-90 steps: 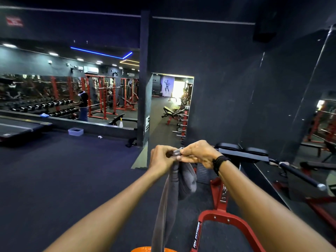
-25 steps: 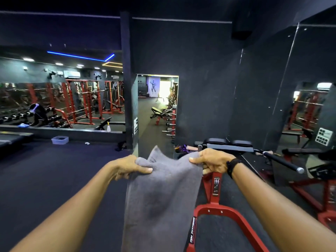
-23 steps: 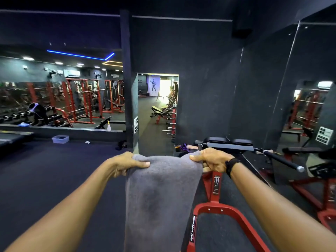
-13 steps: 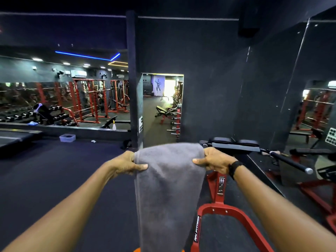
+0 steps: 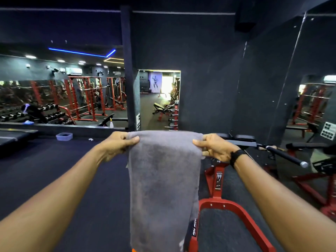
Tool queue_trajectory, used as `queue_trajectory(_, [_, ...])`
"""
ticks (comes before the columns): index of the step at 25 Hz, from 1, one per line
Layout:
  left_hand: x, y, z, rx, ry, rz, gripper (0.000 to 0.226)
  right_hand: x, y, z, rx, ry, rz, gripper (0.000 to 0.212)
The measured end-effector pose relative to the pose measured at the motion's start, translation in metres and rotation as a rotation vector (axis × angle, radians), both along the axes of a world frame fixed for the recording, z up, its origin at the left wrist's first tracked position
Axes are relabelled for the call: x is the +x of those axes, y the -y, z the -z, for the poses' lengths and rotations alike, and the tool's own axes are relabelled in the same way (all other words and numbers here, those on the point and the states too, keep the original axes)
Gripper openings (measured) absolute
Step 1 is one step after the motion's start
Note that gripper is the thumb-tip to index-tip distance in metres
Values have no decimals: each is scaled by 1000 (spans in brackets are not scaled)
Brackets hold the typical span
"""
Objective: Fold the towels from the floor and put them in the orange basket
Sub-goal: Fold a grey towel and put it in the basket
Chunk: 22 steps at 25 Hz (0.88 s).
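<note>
Pinching the grey towel [image 5: 163, 179] at its top corners, my left hand [image 5: 116, 145] and right hand [image 5: 215, 148] hold it hanging straight before me.

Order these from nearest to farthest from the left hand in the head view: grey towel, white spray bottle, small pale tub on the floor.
1. Grey towel: gripped by the left hand.
2. White spray bottle: just above the hand, by the mirror.
3. Small pale tub: far left, on the floor.
</note>
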<state>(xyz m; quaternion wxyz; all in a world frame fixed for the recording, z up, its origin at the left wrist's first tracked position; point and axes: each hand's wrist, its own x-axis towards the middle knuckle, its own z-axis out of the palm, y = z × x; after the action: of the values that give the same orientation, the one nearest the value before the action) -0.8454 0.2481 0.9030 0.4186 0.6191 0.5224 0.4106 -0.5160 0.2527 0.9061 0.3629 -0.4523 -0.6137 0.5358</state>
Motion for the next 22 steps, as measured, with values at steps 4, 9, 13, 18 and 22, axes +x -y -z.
queue_trajectory(4, [12, -7, -4, 40, 326, -129, 14, -11, -5, -11, 37, -172, 61, 12])
queue_trajectory(9, [2, -9, -24, 110, 167, -117, 4, -18, -7, -26, 49, -149, -167, 23])
queue_trajectory(13, [-1, -12, -21, 138, 143, -168, 18, -30, -14, -24, 102, -86, -68, 10])
queue_trajectory(18, [-10, -16, -20, 122, 337, -260, 31, -42, -19, -27, 141, -225, 142, 7])
queue_trajectory(22, [-7, -13, -32, 121, 393, -200, 6, -44, -21, -31, 156, -284, 43, 24])
